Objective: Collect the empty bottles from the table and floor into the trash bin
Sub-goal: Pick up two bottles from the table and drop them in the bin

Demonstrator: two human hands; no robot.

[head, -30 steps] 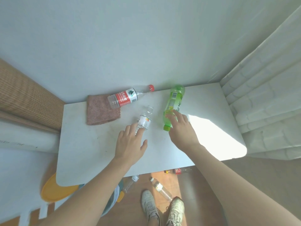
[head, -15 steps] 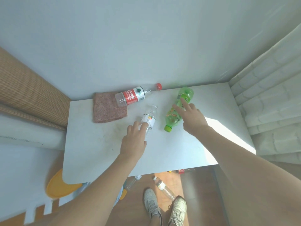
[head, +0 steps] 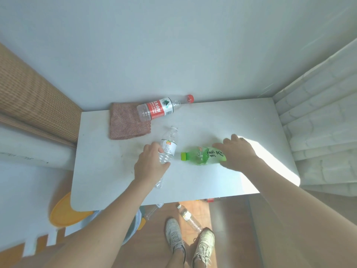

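On the white table point(head: 108, 171) lies a small clear bottle point(head: 168, 147), and my left hand point(head: 149, 165) is closed around its lower half. A green bottle point(head: 202, 156) lies on its side with its cap pointing left; my right hand point(head: 238, 152) grips its base end. At the back of the table, a larger clear bottle with a red label and red cap point(head: 159, 109) rests partly on a brown cloth point(head: 125, 122). More clear bottles lie on the floor, one by my shoes point(head: 190, 218), one near the bin point(head: 152, 210).
A grey-blue bin point(head: 136, 224) with a yellow lid point(head: 63, 215) beside it stands under the table's near left corner, partly hidden by my left arm. White curtains point(head: 318, 132) hang on the right. A woven panel point(head: 29, 97) leans at left. My shoes point(head: 190, 242) are on the wooden floor.
My left hand has closed around the small clear bottle. The green bottle has swung round so its cap points left, with my right hand now over its base.
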